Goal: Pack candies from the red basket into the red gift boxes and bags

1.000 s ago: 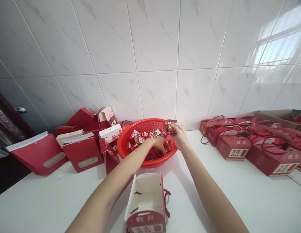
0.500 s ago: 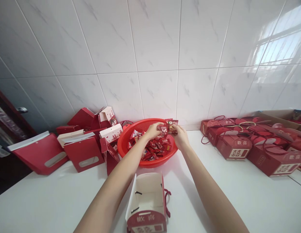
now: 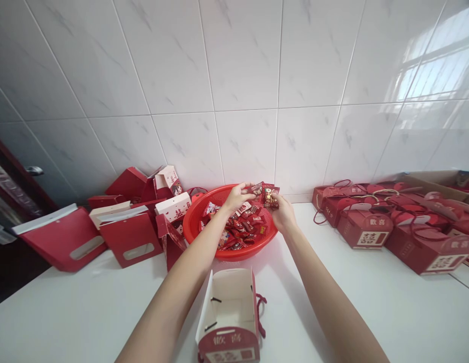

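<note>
Over the right side of a red plastic basket (image 3: 192,229) full of wrapped candies (image 3: 238,227), both my hands are close together. My right hand (image 3: 283,212) is closed on dark red candy packets (image 3: 270,195). My left hand (image 3: 238,197) pinches a wrapped candy (image 3: 256,189) beside those packets. Nearer to me stands an open red gift box (image 3: 234,302) with a cream inside, its flaps up and a red cord on its right side. No candy shows inside it.
Red and cream boxes and bags (image 3: 130,237) stand at the left. Several closed red gift boxes (image 3: 365,229) with cords are grouped at the right, before a brown carton (image 3: 427,179). A tiled wall (image 3: 245,146) rises behind the white table (image 3: 333,312).
My left hand has risen slightly, and its fingers now hold a candy against the packets. The packets in my right hand are more fully in view.
</note>
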Motion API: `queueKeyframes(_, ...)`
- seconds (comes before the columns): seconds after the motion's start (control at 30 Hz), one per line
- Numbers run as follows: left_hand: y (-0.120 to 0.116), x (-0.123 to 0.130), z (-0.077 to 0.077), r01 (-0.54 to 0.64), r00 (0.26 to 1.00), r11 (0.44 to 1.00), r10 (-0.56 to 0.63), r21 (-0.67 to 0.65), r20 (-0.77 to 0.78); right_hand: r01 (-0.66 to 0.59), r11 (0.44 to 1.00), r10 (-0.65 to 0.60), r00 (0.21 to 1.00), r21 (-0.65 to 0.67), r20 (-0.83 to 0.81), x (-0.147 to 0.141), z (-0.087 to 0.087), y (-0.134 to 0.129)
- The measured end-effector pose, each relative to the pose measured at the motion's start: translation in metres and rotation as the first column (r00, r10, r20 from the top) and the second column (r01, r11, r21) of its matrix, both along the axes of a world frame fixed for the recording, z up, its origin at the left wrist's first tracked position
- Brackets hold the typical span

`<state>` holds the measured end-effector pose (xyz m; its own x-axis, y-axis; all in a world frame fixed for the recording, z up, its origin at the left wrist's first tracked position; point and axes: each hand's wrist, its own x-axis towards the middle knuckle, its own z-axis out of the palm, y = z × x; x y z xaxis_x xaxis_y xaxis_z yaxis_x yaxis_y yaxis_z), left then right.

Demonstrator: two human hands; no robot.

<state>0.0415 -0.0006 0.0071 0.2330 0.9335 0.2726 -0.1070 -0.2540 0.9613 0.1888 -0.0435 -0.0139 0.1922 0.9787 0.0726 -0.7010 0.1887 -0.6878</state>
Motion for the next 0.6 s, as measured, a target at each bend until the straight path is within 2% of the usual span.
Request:
queueKeyframes(0.27, -0.005, 0.001, 0.0, 0.077, 0.996, 0.996, -0.08, -0.053, -0.045, -0.032, 0.999, 0.032, 0.999, -0.006, -0.011, 0.003, 0.0, 0.0)
queueKeyframes(0.43, -0.012, 0.005, 0.006, 0.05, 0.997, 0.998, -0.052, -0.047, -0.052, -0.036, 0.999, 0.036, 0.999, 0.005, -0.007, 0.003, 0.001, -0.001)
queueKeyframes(0.6, -0.012, 0.006, 0.006, 0.023, 1.0, 0.999, -0.024, -0.03, -0.019, -0.039, 0.999, 0.039, 0.999, 0.01, -0.001, 0.003, 0.001, -0.002)
